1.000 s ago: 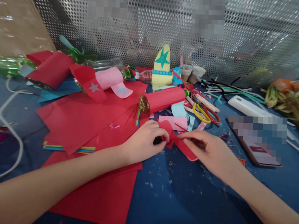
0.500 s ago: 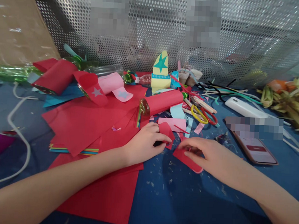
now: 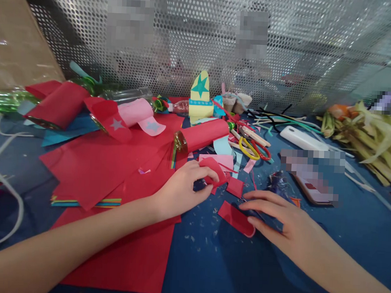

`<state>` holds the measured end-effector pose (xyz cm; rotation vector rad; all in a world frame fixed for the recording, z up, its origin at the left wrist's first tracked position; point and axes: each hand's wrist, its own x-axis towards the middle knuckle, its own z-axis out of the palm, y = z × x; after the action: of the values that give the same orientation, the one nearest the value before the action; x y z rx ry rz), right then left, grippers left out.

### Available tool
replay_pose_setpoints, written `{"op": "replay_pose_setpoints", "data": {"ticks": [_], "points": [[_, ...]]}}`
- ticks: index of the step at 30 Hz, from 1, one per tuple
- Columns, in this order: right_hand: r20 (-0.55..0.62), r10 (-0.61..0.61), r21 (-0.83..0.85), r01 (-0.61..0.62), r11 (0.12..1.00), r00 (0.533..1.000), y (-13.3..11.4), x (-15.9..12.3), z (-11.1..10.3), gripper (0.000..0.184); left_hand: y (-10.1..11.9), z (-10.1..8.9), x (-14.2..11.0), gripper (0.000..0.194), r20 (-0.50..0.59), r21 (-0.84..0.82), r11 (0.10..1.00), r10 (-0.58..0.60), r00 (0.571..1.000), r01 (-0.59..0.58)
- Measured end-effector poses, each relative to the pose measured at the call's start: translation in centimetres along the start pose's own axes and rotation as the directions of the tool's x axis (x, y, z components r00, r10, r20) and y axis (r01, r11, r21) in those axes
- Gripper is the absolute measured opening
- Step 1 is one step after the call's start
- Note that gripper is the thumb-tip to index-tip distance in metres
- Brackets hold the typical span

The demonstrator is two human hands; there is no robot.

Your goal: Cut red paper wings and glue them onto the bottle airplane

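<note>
A curled piece of red paper point(image 3: 210, 168) sits at the middle of the blue counter point(image 3: 193, 267), within the grasp of the person's left hand point(image 3: 180, 191). That hand's thumb and forefinger bend round into a nearly closed ring and pinch the paper at its near side. The right hand point(image 3: 286, 221) is loosely open, fingers parted, with nothing in its grip. Its fingertips hover by a flat red strip point(image 3: 236, 218) with one rounded end; from where I stand, I can't tell whether the thumb touches that end. A small red square point(image 3: 235, 187) lies between the strip and the curled piece.

Just behind the curled paper is a pink piece point(image 3: 225, 161), and past it a red-wrapped bottle point(image 3: 205, 135) lies on its side. Scissor handles point(image 3: 249, 149), one loop yellow and one red, rest among scraps to the right of the bottle. Farther right are a phone point(image 3: 313, 186), a white device point(image 3: 302, 138) and a heap of husks point(image 3: 364, 136).

Large red sheets point(image 3: 110, 160) spread beneath the left forearm, some overlapping. Beyond them lie a pink roll point(image 3: 135, 110) and a red roll point(image 3: 63, 104). A yellow paper shape point(image 3: 200, 99) with a green star stands at the back, before a perforated metal panel point(image 3: 193, 42).
</note>
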<state>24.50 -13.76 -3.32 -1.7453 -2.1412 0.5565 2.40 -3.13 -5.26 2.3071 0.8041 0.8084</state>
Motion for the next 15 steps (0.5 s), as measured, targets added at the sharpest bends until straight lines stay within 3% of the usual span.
{"op": "replay_pose_setpoints", "data": {"ticks": [2,4,6,9,15], "points": [[-0.192,-0.016,-0.156,-0.014,0.988,0.981,0.9,-1.0,-0.2,0.023,0.4,0.2,-0.2,0.019,0.029,-0.012,1.0,0.025,0.999,-0.024],[-0.372,-0.011,-0.322,-0.118,0.939,0.928,1.9,-1.8,-0.3,0.036,0.5,0.5,-0.5,0.019,0.056,-0.01,0.999,0.035,0.998,-0.034],[-0.467,0.004,-0.443,-0.238,0.864,0.884,3.0,-2.5,-0.1,0.052,0.4,0.9,-0.8,0.02,0.071,0.0,0.999,0.036,0.997,-0.036],[-0.478,0.056,-0.485,-0.316,0.815,0.877,4.3,-3.1,0.7,0.065,0.0,1.4,-1.1,0.022,0.095,0.011,1.0,0.018,0.995,-0.019],[-0.461,0.066,-0.408,-0.278,0.869,0.885,5.9,-3.5,1.8,0.06,-0.2,1.7,-1.1,0.033,0.112,-0.03,0.993,-0.107,0.988,0.111]]}}
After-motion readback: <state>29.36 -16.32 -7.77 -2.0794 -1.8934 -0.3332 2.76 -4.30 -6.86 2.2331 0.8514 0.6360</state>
